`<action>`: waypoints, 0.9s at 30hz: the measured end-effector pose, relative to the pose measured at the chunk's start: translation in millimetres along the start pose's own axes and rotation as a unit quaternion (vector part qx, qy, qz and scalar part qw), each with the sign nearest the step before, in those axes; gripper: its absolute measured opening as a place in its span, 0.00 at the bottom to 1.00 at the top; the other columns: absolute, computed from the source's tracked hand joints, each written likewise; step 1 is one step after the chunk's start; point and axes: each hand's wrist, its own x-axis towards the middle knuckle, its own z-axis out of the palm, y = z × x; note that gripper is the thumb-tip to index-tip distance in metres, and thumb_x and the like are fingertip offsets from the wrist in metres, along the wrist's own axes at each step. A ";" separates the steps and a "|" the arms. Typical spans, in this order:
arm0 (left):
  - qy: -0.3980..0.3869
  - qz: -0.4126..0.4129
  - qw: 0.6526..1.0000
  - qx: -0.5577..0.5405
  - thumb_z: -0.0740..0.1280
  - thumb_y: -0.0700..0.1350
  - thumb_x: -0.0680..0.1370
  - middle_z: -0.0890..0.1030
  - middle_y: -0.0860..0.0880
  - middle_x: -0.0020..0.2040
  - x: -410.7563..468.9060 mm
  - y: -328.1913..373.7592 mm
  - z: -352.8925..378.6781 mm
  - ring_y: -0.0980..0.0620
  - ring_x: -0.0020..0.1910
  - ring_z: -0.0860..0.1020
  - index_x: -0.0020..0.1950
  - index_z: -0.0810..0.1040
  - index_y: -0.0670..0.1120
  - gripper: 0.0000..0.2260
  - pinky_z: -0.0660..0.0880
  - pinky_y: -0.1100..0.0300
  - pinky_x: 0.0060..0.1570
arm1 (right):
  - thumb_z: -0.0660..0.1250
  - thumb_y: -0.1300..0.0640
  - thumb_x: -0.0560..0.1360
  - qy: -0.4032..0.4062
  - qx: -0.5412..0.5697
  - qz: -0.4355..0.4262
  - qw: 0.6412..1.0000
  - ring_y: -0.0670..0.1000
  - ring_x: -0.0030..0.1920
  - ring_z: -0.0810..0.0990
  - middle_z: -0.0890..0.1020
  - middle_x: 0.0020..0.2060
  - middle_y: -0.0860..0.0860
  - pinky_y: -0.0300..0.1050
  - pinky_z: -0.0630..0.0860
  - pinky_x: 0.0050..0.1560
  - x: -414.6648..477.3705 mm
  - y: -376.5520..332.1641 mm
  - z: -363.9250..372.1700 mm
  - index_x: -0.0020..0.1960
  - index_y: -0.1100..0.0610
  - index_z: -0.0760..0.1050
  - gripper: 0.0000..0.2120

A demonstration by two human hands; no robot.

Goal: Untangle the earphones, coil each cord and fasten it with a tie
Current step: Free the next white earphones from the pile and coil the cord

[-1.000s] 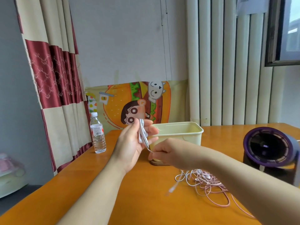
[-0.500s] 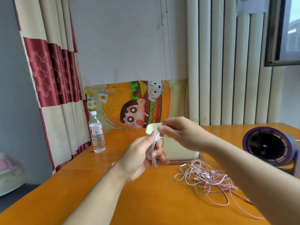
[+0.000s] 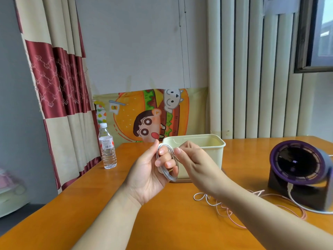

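A white earphone cord [image 3: 166, 166] is wound in loops around the fingers of my left hand [image 3: 153, 170], which is raised above the table with its fingers curled round the coil. My right hand [image 3: 195, 164] is close beside it and pinches a strand of the white cord at the top of the coil. A tangle of pink earphone cord [image 3: 223, 204] lies on the orange table [image 3: 162, 222] below my right forearm, which hides part of it. No tie is visible.
A cream plastic box [image 3: 205, 147] stands just behind my hands. A water bottle [image 3: 107, 147] stands at the table's left edge. A purple desk fan [image 3: 301, 170] with a white cable sits at the right. Curtains and a wall lie beyond.
My right hand rose from below the coil to its top and now pinches a strand beside my left fingers. More loops sit round my left hand. The view shifted slightly.
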 end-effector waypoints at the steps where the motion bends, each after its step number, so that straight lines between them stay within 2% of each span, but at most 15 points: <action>1: -0.004 0.001 1.000 -0.004 0.57 0.53 0.77 0.65 0.52 0.23 0.5 0.0 0.0 0.55 0.24 0.71 0.29 0.72 0.46 0.19 0.76 0.62 0.31 | 0.54 0.51 0.82 0.005 -0.024 -0.007 1.000 0.43 0.42 0.67 0.68 0.36 0.46 0.36 0.64 0.47 -0.9 0.8 1.0 0.32 0.44 0.72 0.20; 3: -0.003 -0.001 1.000 -0.002 0.57 0.53 0.77 0.65 0.52 0.23 0.3 -0.4 0.7 0.55 0.24 0.71 0.29 0.71 0.46 0.19 0.76 0.62 0.31 | 0.54 0.51 0.82 0.008 -0.074 -0.017 0.997 0.45 0.44 0.67 0.67 0.35 0.45 0.39 0.64 0.49 -2.1 3.3 1.9 0.32 0.44 0.72 0.21; 6: 0.009 -0.006 1.000 0.016 0.57 0.52 0.76 0.64 0.52 0.23 -1.0 -1.4 -0.2 0.55 0.24 0.69 0.28 0.71 0.46 0.18 0.75 0.62 0.30 | 0.57 0.54 0.81 -0.029 -0.123 -0.024 0.992 0.46 0.40 0.66 0.67 0.32 0.47 0.37 0.63 0.43 0.8 2.1 -4.6 0.36 0.54 0.76 0.17; 7: 0.011 -0.009 1.000 0.021 0.58 0.53 0.76 0.63 0.52 0.23 -1.4 -1.4 -1.1 0.55 0.24 0.69 0.28 0.71 0.46 0.18 0.75 0.62 0.30 | 0.59 0.54 0.81 -0.051 -0.114 -0.021 0.992 0.45 0.38 0.65 0.67 0.30 0.47 0.37 0.63 0.41 2.9 0.4 -8.3 0.35 0.53 0.76 0.17; 10: -0.012 -0.034 0.999 0.031 0.62 0.54 0.76 0.64 0.52 0.23 -1.6 0.1 -6.9 0.55 0.24 0.69 0.29 0.71 0.46 0.18 0.75 0.62 0.32 | 0.62 0.54 0.79 -0.119 -0.060 0.021 0.991 0.42 0.29 0.65 0.69 0.25 0.44 0.36 0.63 0.31 9.1 -8.1 -21.9 0.31 0.42 0.75 0.19; 12: -0.046 -0.055 0.997 0.038 0.63 0.53 0.73 0.65 0.52 0.23 -1.8 2.7 -8.0 0.55 0.25 0.69 0.30 0.72 0.46 0.14 0.75 0.62 0.33 | 0.64 0.54 0.79 -0.158 -0.035 0.047 0.986 0.40 0.28 0.71 0.76 0.29 0.43 0.32 0.69 0.33 12.5 -12.4 -30.6 0.34 0.42 0.78 0.15; 15: -0.064 -0.072 0.993 0.063 0.63 0.53 0.73 0.66 0.53 0.23 -2.5 4.3 -7.4 0.55 0.25 0.69 0.30 0.73 0.46 0.15 0.75 0.62 0.33 | 0.66 0.54 0.77 -0.191 -0.026 0.062 0.979 0.41 0.31 0.76 0.81 0.34 0.45 0.30 0.73 0.37 15.6 -16.5 -40.5 0.40 0.49 0.79 0.08; 18: -0.019 -0.056 0.994 0.091 0.61 0.56 0.77 0.64 0.52 0.23 -1.2 2.9 -4.1 0.55 0.25 0.69 0.30 0.72 0.46 0.20 0.74 0.62 0.30 | 0.66 0.54 0.77 -0.179 -0.071 0.048 0.980 0.41 0.30 0.76 0.81 0.32 0.45 0.29 0.71 0.35 16.1 -15.7 -42.8 0.42 0.54 0.80 0.07; 21: 0.041 -0.003 0.984 0.176 0.59 0.55 0.75 0.65 0.51 0.25 1.9 0.5 -3.5 0.53 0.27 0.71 0.35 0.72 0.44 0.16 0.73 0.62 0.30 | 0.66 0.56 0.77 -0.127 -0.055 0.059 0.989 0.41 0.28 0.75 0.79 0.30 0.46 0.29 0.70 0.33 14.1 -8.8 -37.5 0.41 0.56 0.79 0.08; 24: 0.085 0.056 0.949 0.297 0.59 0.57 0.74 0.68 0.50 0.28 4.0 -3.9 -4.1 0.53 0.31 0.71 0.39 0.74 0.43 0.17 0.70 0.60 0.35 | 0.65 0.56 0.77 -0.083 -0.010 0.097 0.992 0.42 0.27 0.74 0.78 0.29 0.48 0.31 0.70 0.33 11.7 0.2 -32.3 0.40 0.60 0.79 0.10; 27: 0.087 0.105 0.905 0.403 0.59 0.58 0.73 0.71 0.54 0.30 5.7 -6.9 -5.3 0.57 0.33 0.72 0.45 0.77 0.42 0.19 0.72 0.65 0.36 | 0.65 0.57 0.78 -0.066 0.042 0.128 0.989 0.43 0.28 0.74 0.77 0.29 0.50 0.33 0.72 0.33 9.9 4.8 -28.3 0.42 0.65 0.79 0.13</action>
